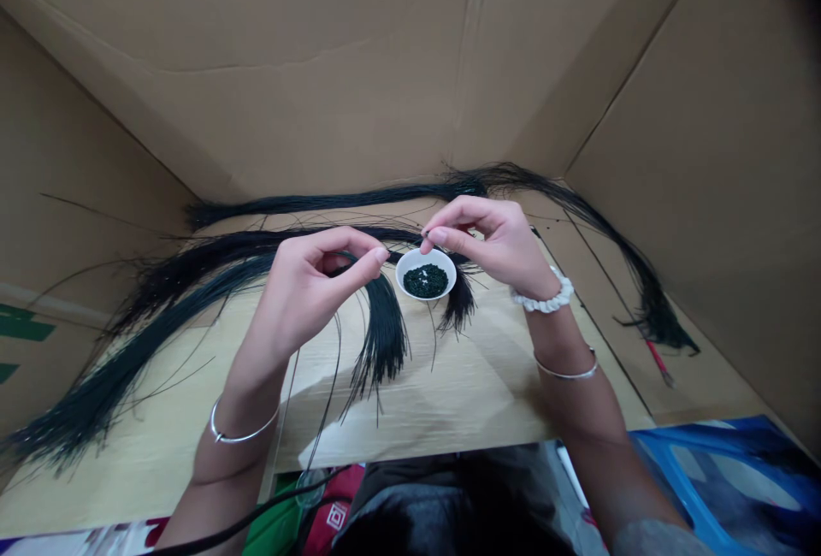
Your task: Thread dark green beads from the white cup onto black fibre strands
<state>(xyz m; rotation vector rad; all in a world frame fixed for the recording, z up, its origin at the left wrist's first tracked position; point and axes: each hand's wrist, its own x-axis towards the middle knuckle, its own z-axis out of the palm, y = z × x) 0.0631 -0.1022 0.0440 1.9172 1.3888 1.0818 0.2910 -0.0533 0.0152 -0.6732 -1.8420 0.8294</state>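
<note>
A small white bowl (403, 290) full of tiny dark green beads (426, 281) stands on the table between my hands. My right hand (484, 235) is over the bowl's far right side, thumb and forefinger pinched on a tiny dark piece that looks like a bead. To the left of the bowl my left hand (314, 286) is closed in a pinch; what its fingertips hold, if anything, is too fine to make out. Beneath and beside the left hand runs a bundle of dark green strands (381, 334), its cut end fanning out toward me.
Behind it lies a black strand bundle (192, 269). Another long bundle (333, 199) stretches along the back cardboard wall (308, 68), and more strands (616, 231) curve down at the right near a red thin tool (659, 363). Cardboard sides enclose the wooden table (475, 393).
</note>
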